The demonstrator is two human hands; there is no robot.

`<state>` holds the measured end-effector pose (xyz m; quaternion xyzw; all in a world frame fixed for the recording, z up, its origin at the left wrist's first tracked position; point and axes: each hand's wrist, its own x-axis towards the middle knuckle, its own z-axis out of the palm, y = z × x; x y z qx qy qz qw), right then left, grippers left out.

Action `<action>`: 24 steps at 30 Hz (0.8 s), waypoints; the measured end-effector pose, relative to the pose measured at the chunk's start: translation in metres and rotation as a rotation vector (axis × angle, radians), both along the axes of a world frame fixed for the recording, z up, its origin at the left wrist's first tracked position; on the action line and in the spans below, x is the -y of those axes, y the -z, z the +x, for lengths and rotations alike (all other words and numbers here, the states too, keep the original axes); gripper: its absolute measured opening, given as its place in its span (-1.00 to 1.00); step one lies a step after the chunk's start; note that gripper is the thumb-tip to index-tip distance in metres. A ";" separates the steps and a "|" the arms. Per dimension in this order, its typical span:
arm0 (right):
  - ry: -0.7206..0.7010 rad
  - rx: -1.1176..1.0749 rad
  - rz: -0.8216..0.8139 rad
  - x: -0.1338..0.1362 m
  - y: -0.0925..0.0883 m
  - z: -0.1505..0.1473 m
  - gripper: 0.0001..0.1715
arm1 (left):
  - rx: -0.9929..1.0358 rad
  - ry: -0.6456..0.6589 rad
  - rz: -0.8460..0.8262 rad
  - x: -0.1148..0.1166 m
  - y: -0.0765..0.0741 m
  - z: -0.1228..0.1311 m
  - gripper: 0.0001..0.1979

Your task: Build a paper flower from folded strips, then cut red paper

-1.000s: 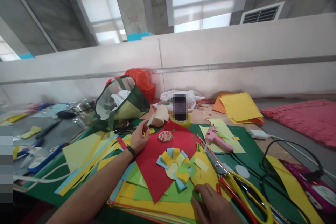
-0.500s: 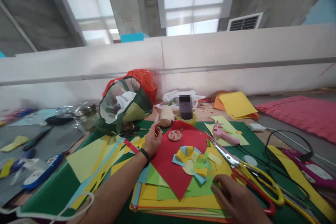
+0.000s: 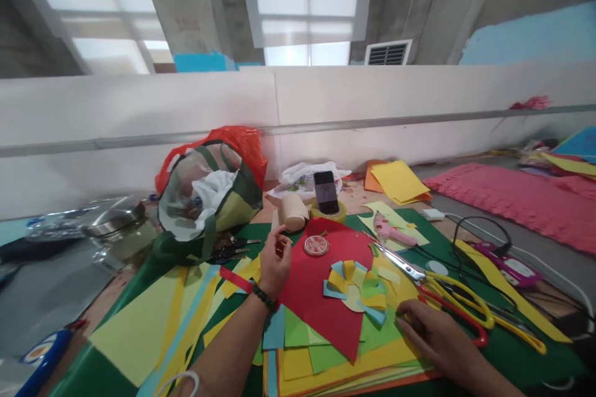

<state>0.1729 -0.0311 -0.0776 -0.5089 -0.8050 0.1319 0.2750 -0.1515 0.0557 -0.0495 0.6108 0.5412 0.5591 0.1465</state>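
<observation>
My left hand [image 3: 274,262], a beaded bracelet on its wrist, hovers at the left edge of a red paper sheet [image 3: 316,304]. Its fingers are curled together, and a small yellow bit shows at the fingertips, too small to name. Just beyond them a cardboard roll [image 3: 293,214] lies on its side. My right hand [image 3: 431,330] rests on the right of a stack of coloured paper [image 3: 344,378], fingers loosely bent and apart, holding nothing. Between the hands lies a ring of folded paper strips [image 3: 352,298] on a pale disc. A round red-and-white reel [image 3: 316,245] sits on the red sheet.
To the right lie yellow-handled scissors [image 3: 459,298], red-handled scissors [image 3: 465,313] and a pink glue gun [image 3: 393,232] with a cord. A phone [image 3: 326,192] leans upright near a tape roll [image 3: 343,214]. Keys [image 3: 230,249], a green bag [image 3: 237,198] and a glass jar [image 3: 121,236] stand left.
The view has turned to the right, showing more of the pink cloth. Both hands keep nearly the same places relative to the papers, and the paper ring has not visibly changed.
</observation>
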 end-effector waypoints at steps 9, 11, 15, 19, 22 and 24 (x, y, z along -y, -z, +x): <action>-0.044 0.030 0.140 0.000 0.000 -0.002 -0.74 | -0.065 -0.014 0.065 -0.002 -0.005 -0.002 -0.69; -0.056 0.034 0.163 -0.001 -0.001 -0.002 -0.74 | -0.112 0.004 0.057 0.000 -0.008 0.002 -0.69; -0.077 0.015 0.150 0.000 -0.003 0.000 -0.74 | -0.228 0.057 -0.005 0.005 -0.008 0.011 -0.69; -0.092 -0.012 0.110 -0.002 0.000 0.004 -0.75 | -0.328 0.061 -0.062 0.003 -0.006 0.009 -0.70; -0.098 -0.016 0.094 -0.004 0.005 0.005 -0.77 | -0.371 0.032 -0.074 -0.001 -0.006 0.001 -0.71; -0.097 -0.021 0.113 -0.004 0.006 0.004 -0.77 | -0.393 0.020 -0.084 -0.002 -0.008 -0.004 -0.72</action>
